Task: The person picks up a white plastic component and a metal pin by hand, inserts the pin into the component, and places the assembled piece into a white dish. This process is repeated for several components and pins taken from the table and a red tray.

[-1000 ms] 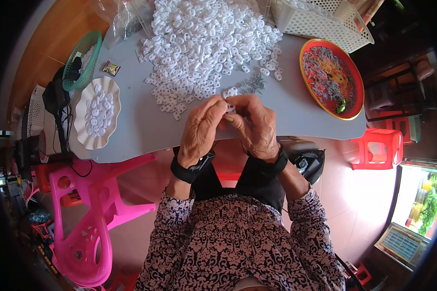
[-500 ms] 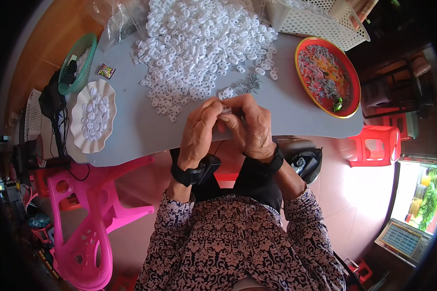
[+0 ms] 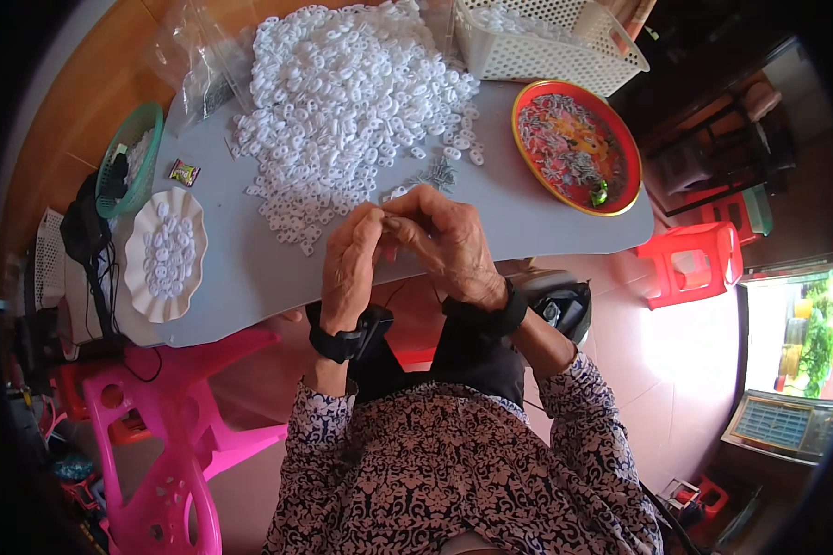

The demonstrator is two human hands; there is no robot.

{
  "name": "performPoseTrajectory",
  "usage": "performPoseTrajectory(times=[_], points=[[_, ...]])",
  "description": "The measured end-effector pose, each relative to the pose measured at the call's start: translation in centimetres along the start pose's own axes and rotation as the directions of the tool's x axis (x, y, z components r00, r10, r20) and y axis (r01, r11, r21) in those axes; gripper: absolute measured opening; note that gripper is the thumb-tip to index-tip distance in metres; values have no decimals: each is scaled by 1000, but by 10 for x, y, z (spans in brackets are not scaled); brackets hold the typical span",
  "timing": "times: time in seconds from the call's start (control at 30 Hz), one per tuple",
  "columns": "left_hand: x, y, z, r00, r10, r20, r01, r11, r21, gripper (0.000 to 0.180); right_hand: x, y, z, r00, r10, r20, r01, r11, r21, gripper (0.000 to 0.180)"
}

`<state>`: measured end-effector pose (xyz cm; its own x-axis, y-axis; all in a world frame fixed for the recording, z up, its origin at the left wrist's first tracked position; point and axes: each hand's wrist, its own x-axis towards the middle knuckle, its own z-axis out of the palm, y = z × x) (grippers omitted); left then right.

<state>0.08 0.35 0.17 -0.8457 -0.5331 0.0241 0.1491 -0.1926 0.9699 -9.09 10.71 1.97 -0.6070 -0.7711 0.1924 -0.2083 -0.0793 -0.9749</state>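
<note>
My left hand (image 3: pixel 350 264) and my right hand (image 3: pixel 453 242) meet at the near edge of the grey table (image 3: pixel 241 264), fingers closed and fingertips together. Whatever they pinch is hidden by the fingers. Just beyond them spreads a big heap of small white oval plastic pieces with holes (image 3: pixel 342 102). A little pile of thin grey pins (image 3: pixel 438 173) lies by the heap's near right side, close to my right fingers. Off to the left, a scalloped cream dish (image 3: pixel 142 287) holds several of the white pieces.
At the right stands a red round tray (image 3: pixel 631 153) of grey pins with a green wrapper. Behind it is a white perforated basket (image 3: pixel 537 67). A green basket (image 3: pixel 150 176), a small snack packet (image 3: pixel 184 172) and a clear bag (image 3: pixel 194 69) sit left. A pink chair (image 3: pixel 171 435) stands below.
The view has shifted, so the table and its contents sit further left in the picture. My hands stay together, and the white piece glimpsed between the fingertips earlier is now hidden.
</note>
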Motion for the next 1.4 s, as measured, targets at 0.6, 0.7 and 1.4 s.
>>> performPoseTrajectory(times=[0.6, 0.7, 1.4], points=[[-1, -7, 1, 995, 94, 14, -92, 990, -104, 31, 174, -25, -203, 742, -219, -633, -223, 811, -541, 18], [0, -4, 2, 996, 79, 36, -74, 991, -112, 30, 171, -10, -195, 787, -270, -555, -202, 736, -646, 19], [-3, -5, 4, 997, 83, -6, -83, 997, -2, 30, 105, 8, -52, 941, -93, 325, 326, 503, -801, 11]])
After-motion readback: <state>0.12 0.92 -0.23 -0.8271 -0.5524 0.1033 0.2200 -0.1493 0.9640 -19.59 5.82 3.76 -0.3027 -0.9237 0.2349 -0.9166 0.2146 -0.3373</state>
